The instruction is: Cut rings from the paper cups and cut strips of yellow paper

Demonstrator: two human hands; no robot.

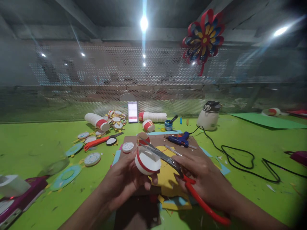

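My left hand [129,179] is wrapped round a cut-down paper cup [146,163] with a white base and a red band. In my right hand [203,175] is a pair of scissors [168,157] with red handles, the blades apart and lying over the cup's edge. A thin pen-like stick [173,150] also shows by the fingers of my right hand. Just beyond the cup stands another red-and-white cup piece [143,139], partly behind the blades. Yellow paper [168,179] and a brown sheet [203,150] lie beneath my hands.
A blue glue gun [181,139] with a black cord lies right of centre. Behind are stacked cups [153,117], a phone [133,112], a blue jar [168,125] and a kettle-like container [209,115]. An orange-handled knife [103,141] and several paper discs [92,158] lie left.
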